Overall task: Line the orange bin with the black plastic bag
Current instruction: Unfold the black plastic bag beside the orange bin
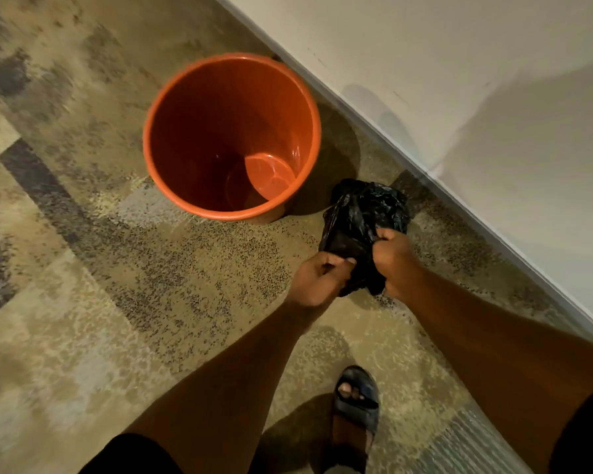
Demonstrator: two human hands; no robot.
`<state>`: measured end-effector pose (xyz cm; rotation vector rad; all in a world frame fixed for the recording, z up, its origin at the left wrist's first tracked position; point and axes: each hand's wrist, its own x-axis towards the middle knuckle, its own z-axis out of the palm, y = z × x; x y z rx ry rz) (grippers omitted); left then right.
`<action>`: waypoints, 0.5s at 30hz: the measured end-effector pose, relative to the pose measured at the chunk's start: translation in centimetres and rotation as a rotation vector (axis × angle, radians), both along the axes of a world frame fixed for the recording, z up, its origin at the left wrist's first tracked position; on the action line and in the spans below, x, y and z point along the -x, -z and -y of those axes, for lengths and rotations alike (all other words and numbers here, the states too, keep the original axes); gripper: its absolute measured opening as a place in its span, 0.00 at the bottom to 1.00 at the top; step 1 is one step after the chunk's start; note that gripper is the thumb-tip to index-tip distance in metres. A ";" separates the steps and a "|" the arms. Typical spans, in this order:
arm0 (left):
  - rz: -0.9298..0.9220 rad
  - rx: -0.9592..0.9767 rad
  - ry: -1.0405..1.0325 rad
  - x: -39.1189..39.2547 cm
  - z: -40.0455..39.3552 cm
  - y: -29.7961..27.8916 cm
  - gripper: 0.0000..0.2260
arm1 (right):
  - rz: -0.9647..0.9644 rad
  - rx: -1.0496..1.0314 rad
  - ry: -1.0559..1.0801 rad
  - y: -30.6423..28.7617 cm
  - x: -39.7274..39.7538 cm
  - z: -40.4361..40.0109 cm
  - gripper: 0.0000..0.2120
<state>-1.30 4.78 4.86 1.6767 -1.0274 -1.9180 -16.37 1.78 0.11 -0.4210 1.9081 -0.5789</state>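
With my left hand (317,278) and right hand (396,260) both clenched on the crumpled black plastic bag (365,217), at four o'clock of the empty round orange plastic bin (185,196), tugging the thin film apart could tear it.

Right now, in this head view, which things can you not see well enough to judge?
- Bag opening: crumpled, and both the left hand and right hand grip it, so the mouth cannot be found.
- Bin floor: partly dark in shadow; clean or not is unclear.
- Bin's far outer wall: hidden by its own rim.
- Sandal: only one foot shows; the other is out of view.
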 end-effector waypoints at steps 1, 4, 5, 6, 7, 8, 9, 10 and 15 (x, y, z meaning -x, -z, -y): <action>0.013 -0.028 -0.078 0.0 0.3 -0.5 0.12 | -0.036 0.032 -0.063 -0.9 0.4 -0.4 0.19; -0.020 -0.181 -0.212 0.7 1.7 -2.4 0.20 | -0.192 0.290 -0.360 -3.4 1.4 -1.7 0.10; -0.003 -0.194 -0.160 1.1 2.0 -2.9 0.20 | -0.223 0.386 -0.443 -4.1 1.6 -2.2 0.07; 0.033 -0.174 -0.092 1.7 2.2 -3.2 0.17 | -0.263 0.446 -0.496 -4.7 1.8 -2.5 0.06; 0.069 -0.137 -0.057 2.3 2.4 -3.7 0.14 | -0.307 0.471 -0.511 -5.2 2.1 -2.8 0.07; 0.091 -0.100 -0.067 2.7 2.6 -4.2 0.13 | -0.350 0.459 -0.483 -5.5 2.6 -2.9 0.08; 0.097 -0.071 -0.101 3.0 2.9 -4.8 0.13 | -0.378 0.423 -0.420 -6.0 3.2 -2.9 0.09; 0.095 -0.039 -0.145 3.1 3.2 -5.2 0.14 | -0.389 0.382 -0.349 -6.5 3.9 -2.9 0.09; 0.192 0.099 -0.238 2.8 4.3 -7.6 0.19 | -0.284 0.211 -0.094 -9.0 6.7 -2.6 0.18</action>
